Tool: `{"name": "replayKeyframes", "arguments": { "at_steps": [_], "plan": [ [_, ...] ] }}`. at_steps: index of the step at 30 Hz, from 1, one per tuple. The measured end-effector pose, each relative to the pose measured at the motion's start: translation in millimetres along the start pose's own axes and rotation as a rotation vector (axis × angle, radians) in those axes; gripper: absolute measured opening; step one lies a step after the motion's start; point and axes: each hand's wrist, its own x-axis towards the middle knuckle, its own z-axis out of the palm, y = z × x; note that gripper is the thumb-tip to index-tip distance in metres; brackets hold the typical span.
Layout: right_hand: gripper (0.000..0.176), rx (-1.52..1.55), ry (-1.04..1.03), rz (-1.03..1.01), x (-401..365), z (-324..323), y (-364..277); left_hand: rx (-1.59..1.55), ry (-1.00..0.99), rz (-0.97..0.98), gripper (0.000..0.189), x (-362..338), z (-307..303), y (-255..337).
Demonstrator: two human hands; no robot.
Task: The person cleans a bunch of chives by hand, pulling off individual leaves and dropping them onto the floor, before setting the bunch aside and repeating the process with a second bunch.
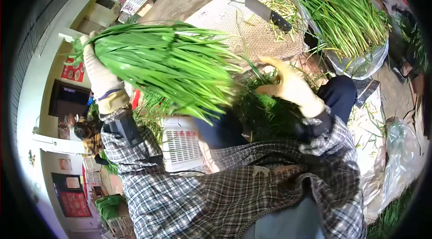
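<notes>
the left hand [99, 72], gloved, is clamped on the leafy end of a bunch of long green leaves [166, 59]; the right hand [292, 86], also gloved, is apart from it, thumb and fingers spread, just beside the pale stem end. the bunch lies in the air between the hands, mostly on the left hand's side.

the likeliest trouble is strands slipping out: only one end is gripped, and the stems fan loosely with no tie visible around them. a hard squeeze could also bruise or snap the soft leaves. the stem end is blurred, so it seems to be moving, and a quick swing might scatter pieces into the dark tangle of greens [270, 115] below the right hand or the white crate [182, 142] below the left.

beyond the hands, a cleaver [260, 10] lies bare on a woven mat [225, 20] among trimmings [294, 11]; a careless reach that way could cut the glove, or trailing leaves could catch the blade.
</notes>
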Motion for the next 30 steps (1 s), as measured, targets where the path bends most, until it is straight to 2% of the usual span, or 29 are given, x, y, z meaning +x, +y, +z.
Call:
{"name": "replayKeyframes", "arguments": {
  "at_steps": [2, 3, 4, 5, 6, 8, 9, 10, 12, 13, 14, 15, 17, 18, 19, 20, 21, 23, 25, 26, 27, 29, 30],
  "plan": [
    [0.037, 0.241, -0.155, -0.015, 14.2, 50.4, 8.5, -0.062, 0.019, 0.004, 0.043, 5.4, -3.3, 1.6],
    [0.042, 0.385, -0.396, 0.127, 14.3, 68.9, 10.7, -0.073, 0.007, -0.005, 0.042, 10.9, -8.4, 0.3],
    [0.037, 0.022, -0.155, -0.363, 6.5, 92.2, 27.3, -0.080, -0.003, -0.016, 0.042, 15.1, -14.5, -3.1],
    [0.034, 0.517, -0.491, -0.074, -3.3, 92.9, 16.2, -0.084, -0.009, -0.032, 0.041, 15.5, -18.3, -4.8],
    [0.031, 0.935, -0.674, 0.357, -12.9, 93.2, 4.3, -0.103, 0.016, -0.003, 0.039, 3.3, -6.3, -0.3],
    [0.020, 0.399, -0.399, -0.151, -21.9, 90.8, 53.4, -0.243, -0.066, -0.084, 0.038, 28.9, -38.7, 1.7],
    [0.018, 0.454, -0.348, 0.033, -31.7, 78.1, 78.7, -0.338, -0.100, -0.089, 0.037, 27.9, -37.4, 3.9],
    [0.017, 0.520, -0.278, 0.215, -41.1, 65.2, 102.9, -0.319, -0.064, -0.091, 0.039, 21.3, -36.5, 5.3],
    [0.021, 0.441, -0.248, 0.545, -64.8, 56.7, 161.4, -0.195, -0.022, -0.001, 0.039, 6.2, -19.1, 6.9],
    [0.023, -0.004, -0.216, 0.240, -72.4, 68.3, 189.7, -0.129, 0.000, 0.045, 0.040, 1.7, -15.5, 7.7],
    [0.032, -0.472, -0.486, 0.366, -71.2, 56.2, 142.1, -0.165, -0.010, 0.058, 0.040, 2.5, -14.7, 3.9],
    [0.057, -0.632, -0.699, 0.494, -52.0, 53.5, 94.1, -0.200, -0.071, 0.032, 0.037, 1.3, -13.6, 3.8],
    [0.072, -0.486, -0.545, 0.265, -32.8, 27.4, 51.8, -0.318, -0.259, -0.022, 0.028, 16.5, -31.7, 1.9],
    [0.081, -0.279, -0.454, 0.105, -13.5, 11.1, 43.1, -0.440, -0.507, -0.053, 0.024, 16.7, -36.9, 4.7],
    [0.085, -0.344, -0.367, 0.028, 5.5, -15.2, 6.6, -0.493, -0.494, -0.106, 0.023, 7.7, -31.4, 14.6],
    [0.097, 0.061, -0.327, 0.061, 31.2, -40.4, -26.7, -0.429, -0.515, -0.048, 0.023, 2.4, -28.4, 20.8],
    [0.096, 0.214, -0.153, -0.078, 50.5, -54.3, -37.4, -0.369, -0.535, 0.017, 0.023, 0.1, -26.5, 23.7],
    [0.105, 0.513, 0.077, -0.126, 77.5, -70.9, -43.0, -0.455, -0.545, 0.035, 0.026, -2.8, -21.3, 19.6],
    [0.093, 0.433, -0.050, 0.009, 74.6, -46.2, -39.0, -0.533, -0.553, 0.004, 0.029, -11.6, -5.2, 15.4],
    [0.084, 0.427, -0.136, 0.034, 59.6, -23.9, -41.6, -0.234, -0.418, 0.048, 0.035, -4.5, -7.1, 18.1],
    [0.075, 0.448, -0.224, 0.050, 40.5, -5.1, -48.5, -0.069, -0.386, 0.121, 0.036, -12.6, 6.3, 17.6],
    [0.057, 0.504, -0.362, 0.113, 7.4, 12.5, -70.3, 0.093, -0.174, 0.181, 0.041, -7.6, 11.3, 10.0],
    [0.049, 0.486, -0.368, 0.161, 1.5, 11.5, -73.6, -0.044, -0.107, 0.077, 0.045, -14.7, 15.5, 7.9]
  ]
}}
